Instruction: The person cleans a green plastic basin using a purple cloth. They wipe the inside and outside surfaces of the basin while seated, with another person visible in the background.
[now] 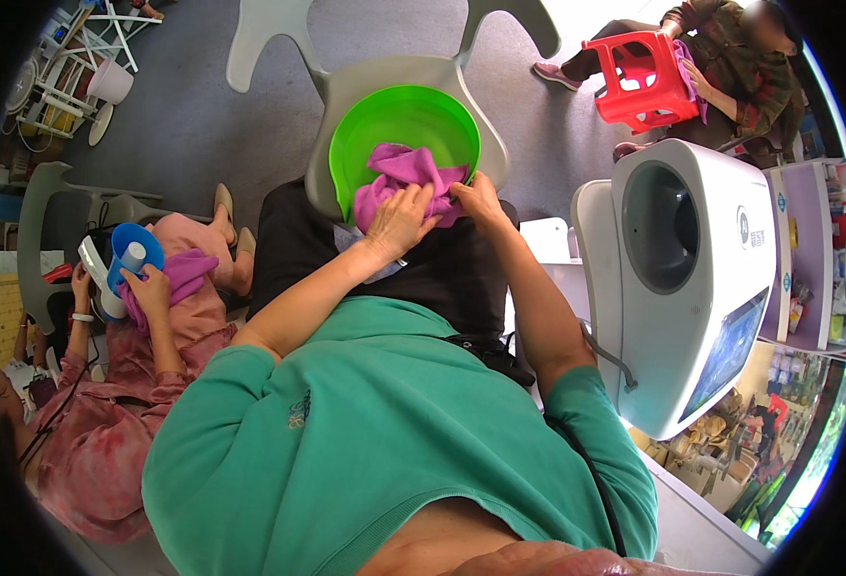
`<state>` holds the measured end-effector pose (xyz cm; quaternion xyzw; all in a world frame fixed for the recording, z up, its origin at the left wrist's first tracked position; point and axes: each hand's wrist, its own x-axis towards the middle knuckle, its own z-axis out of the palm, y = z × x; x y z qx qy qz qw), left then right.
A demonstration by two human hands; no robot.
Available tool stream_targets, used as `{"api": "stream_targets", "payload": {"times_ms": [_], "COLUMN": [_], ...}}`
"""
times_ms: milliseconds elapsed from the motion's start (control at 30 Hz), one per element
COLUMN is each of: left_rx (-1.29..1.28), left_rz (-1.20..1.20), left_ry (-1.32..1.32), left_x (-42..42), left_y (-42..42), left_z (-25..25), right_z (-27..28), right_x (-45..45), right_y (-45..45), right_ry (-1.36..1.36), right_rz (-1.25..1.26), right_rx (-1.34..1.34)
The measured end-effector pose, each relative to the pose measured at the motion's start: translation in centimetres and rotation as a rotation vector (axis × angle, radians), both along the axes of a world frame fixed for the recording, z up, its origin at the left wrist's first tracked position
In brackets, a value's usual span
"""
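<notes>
A bright green plastic basin (423, 115) rests tilted on the seat of a grey plastic chair (387, 68) and against my lap. Bunched over its near rim lies a purple cloth (412, 169), partly inside the basin. My left hand (401, 219) presses on the cloth with its fingers bent over the folds. At the basin's near right edge, my right hand (477, 198) pinches the rim and the cloth between thumb and fingers.
A large white machine (696, 288) with a round opening stands close at my right. On the left a seated person holds a blue and white appliance (135, 259) and a purple cloth. At upper right another person holds a red plastic stool (642, 79).
</notes>
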<state>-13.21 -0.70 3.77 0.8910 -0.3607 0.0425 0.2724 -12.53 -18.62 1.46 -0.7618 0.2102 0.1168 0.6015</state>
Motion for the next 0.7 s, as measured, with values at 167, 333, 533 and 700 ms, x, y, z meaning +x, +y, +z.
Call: {"api": "stream_targets", "payload": {"times_ms": [167, 333, 533, 700], "left_rx": [0.225, 0.129, -0.224, -0.045], "left_rz": [-0.005, -0.010, 0.114, -0.011], "left_ry": [-0.087, -0.066, -0.087, -0.177], "left_x": [-0.5, 0.3, 0.2, 1.5], "left_y": [-0.8, 4.8, 5.3, -1.2], "left_z": [-0.5, -0.3, 3.0, 1.3], "right_z": [-1.5, 1.2, 1.1, -4.7], "right_x": [0.2, 0.0, 0.1, 0.7], "right_y": [-0.6, -0.9, -1.2, -1.5], "right_ry": [-0.012, -0.020, -0.043, -0.192], "right_rz": [-0.037, -0.275, -0.299, -0.167], "right_rx": [0.065, 0.322, 0.330, -0.059]}}
